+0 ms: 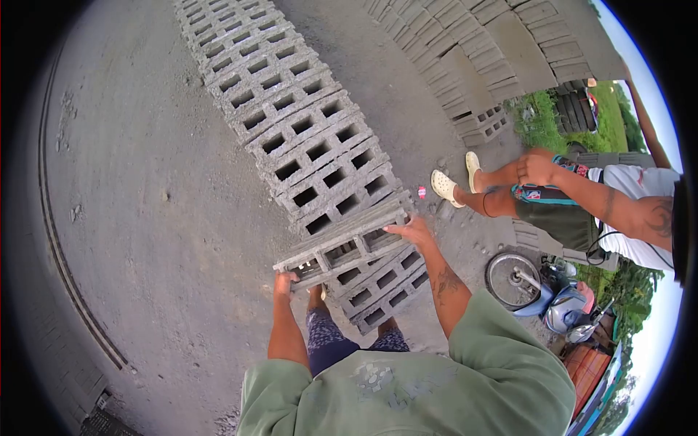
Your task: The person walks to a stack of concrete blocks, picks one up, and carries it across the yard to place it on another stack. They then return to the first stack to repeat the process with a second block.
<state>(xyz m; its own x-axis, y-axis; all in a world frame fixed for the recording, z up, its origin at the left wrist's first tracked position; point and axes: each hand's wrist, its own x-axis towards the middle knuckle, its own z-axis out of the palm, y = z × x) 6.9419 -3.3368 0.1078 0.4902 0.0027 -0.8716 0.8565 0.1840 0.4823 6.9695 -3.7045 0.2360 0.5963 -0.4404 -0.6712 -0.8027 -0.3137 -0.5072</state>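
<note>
A grey hollow concrete block [361, 244] is gripped at its two ends, above a long row of similar blocks. My left hand [285, 282] is closed around the block's left end. At the right end, my right hand [413, 232] grips with the thumb on the near face; its other fingers are mostly hidden. The row of hollow blocks [310, 138] stretches away to the upper left with its openings facing up. More blocks in that row [372, 288] show between the held block and my legs.
Another person [574, 196] in cream clogs stands to the right. A motorcycle [552, 301] is parked nearer on that side. Stacked blocks [480, 54] form a wall at the upper right. Grey dusty ground [153, 203] spreads on the left.
</note>
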